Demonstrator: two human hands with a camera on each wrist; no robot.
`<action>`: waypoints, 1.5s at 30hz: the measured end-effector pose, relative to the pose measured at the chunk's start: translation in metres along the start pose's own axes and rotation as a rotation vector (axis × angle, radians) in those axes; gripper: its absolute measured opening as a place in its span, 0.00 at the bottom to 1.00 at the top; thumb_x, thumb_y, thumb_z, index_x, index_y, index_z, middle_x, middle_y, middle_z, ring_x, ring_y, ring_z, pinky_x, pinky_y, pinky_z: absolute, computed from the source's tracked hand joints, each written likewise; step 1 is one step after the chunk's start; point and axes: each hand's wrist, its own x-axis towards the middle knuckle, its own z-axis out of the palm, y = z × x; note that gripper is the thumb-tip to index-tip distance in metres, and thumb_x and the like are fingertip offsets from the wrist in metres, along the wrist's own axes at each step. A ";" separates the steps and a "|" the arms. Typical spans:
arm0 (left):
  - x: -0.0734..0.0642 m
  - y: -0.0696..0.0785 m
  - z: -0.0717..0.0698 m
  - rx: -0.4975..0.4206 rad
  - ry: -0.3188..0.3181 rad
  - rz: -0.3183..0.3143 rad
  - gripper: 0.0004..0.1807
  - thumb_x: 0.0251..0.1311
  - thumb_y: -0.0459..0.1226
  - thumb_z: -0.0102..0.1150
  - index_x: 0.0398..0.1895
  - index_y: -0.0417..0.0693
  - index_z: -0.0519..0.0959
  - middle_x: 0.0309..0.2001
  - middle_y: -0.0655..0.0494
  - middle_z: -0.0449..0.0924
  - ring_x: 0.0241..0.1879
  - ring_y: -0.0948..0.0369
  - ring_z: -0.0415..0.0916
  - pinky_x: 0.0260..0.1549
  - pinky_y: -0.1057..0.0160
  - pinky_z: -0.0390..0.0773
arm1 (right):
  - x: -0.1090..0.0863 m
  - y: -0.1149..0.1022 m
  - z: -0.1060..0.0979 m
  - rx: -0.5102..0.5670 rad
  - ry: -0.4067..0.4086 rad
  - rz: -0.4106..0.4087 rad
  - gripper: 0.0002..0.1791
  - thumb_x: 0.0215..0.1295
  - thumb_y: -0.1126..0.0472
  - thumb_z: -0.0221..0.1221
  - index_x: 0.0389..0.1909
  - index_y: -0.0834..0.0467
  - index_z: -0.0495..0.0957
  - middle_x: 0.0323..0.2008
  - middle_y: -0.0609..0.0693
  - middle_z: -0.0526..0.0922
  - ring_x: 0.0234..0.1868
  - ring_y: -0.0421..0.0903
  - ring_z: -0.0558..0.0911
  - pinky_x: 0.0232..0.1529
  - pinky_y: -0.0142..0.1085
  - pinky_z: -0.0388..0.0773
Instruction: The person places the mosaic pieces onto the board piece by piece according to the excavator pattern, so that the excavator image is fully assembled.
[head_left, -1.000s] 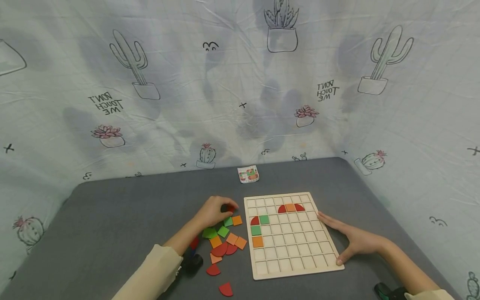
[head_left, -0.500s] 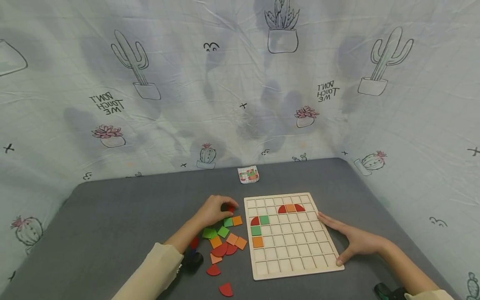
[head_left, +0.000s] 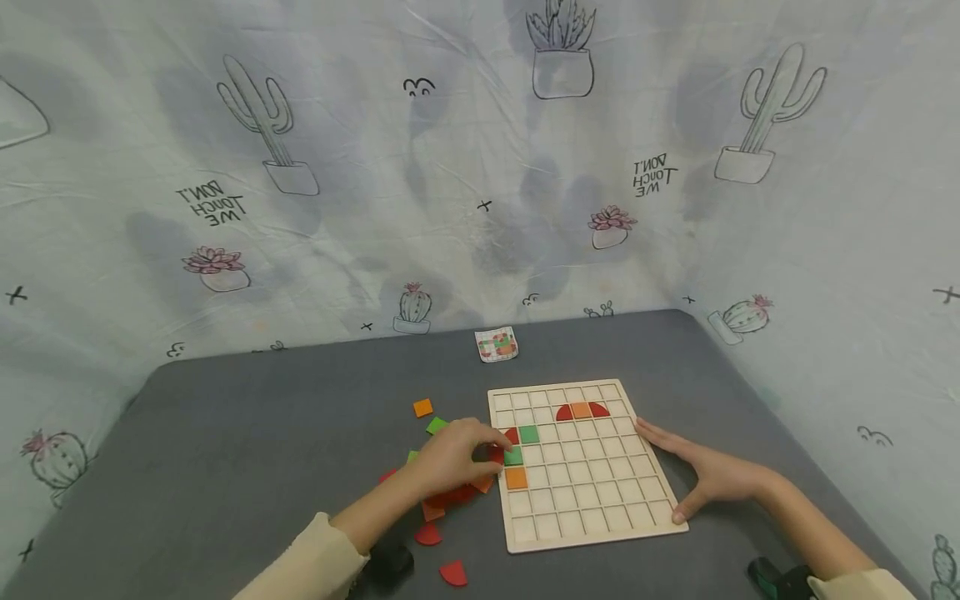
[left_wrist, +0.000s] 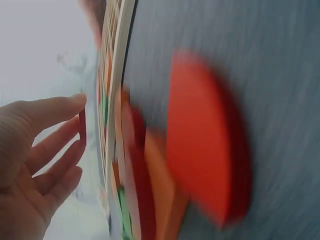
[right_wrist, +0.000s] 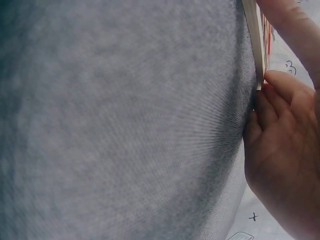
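Note:
My left hand pinches a red game piece between thumb and fingertips, just over the left edge of the wooden grid board. Next to those fingertips are a green square and an orange square lying in the board's cells. A red quarter-circle in the grid is partly covered by the fingers. Farther back on the board, an orange square sits between two red quarter-circles. My right hand rests at the board's right edge, fingers extended and thumb near the front corner.
Loose red, orange and green pieces lie left of the board, partly under my left hand; a red quarter-circle lies nearest. Behind them is an orange square. A small pattern card lies at the back of the grey table.
My left hand has carried the red piece from the far end of the loose pieces rightward to the board's left edge. The right hand stays at the board.

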 end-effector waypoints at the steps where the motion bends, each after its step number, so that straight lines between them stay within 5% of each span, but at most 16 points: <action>1: -0.001 0.004 0.002 -0.003 -0.017 0.019 0.14 0.51 0.39 0.67 0.43 0.54 0.82 0.38 0.64 0.81 0.38 0.67 0.74 0.38 0.70 0.73 | 0.000 0.000 0.000 0.005 -0.002 0.001 0.64 0.38 0.48 0.72 0.73 0.55 0.41 0.71 0.63 0.41 0.61 0.15 0.40 0.57 0.24 0.55; 10: -0.005 0.026 0.023 0.051 -0.091 0.154 0.10 0.52 0.39 0.65 0.39 0.55 0.83 0.34 0.66 0.80 0.31 0.72 0.69 0.33 0.78 0.67 | 0.001 0.000 -0.002 -0.005 0.000 -0.011 0.65 0.38 0.49 0.72 0.73 0.56 0.41 0.71 0.65 0.41 0.62 0.15 0.40 0.58 0.23 0.53; 20: -0.006 0.025 0.024 -0.007 -0.089 0.138 0.09 0.53 0.39 0.65 0.39 0.53 0.83 0.36 0.65 0.82 0.33 0.73 0.73 0.35 0.77 0.70 | 0.002 -0.001 -0.002 -0.009 -0.005 0.005 0.64 0.38 0.48 0.72 0.73 0.55 0.41 0.71 0.64 0.40 0.61 0.15 0.39 0.58 0.24 0.53; 38: -0.013 0.038 0.029 0.039 -0.031 0.066 0.07 0.52 0.35 0.64 0.35 0.56 0.83 0.31 0.67 0.80 0.28 0.72 0.71 0.29 0.78 0.68 | 0.003 0.000 -0.002 0.003 -0.009 0.009 0.65 0.37 0.48 0.72 0.73 0.55 0.41 0.71 0.64 0.40 0.61 0.15 0.39 0.57 0.23 0.53; 45: -0.017 0.027 0.029 -0.114 -0.031 0.067 0.07 0.53 0.38 0.63 0.37 0.57 0.82 0.30 0.70 0.79 0.27 0.73 0.71 0.30 0.78 0.67 | 0.003 0.001 -0.002 0.008 -0.003 -0.014 0.64 0.38 0.48 0.72 0.73 0.55 0.42 0.71 0.63 0.40 0.62 0.15 0.40 0.57 0.21 0.52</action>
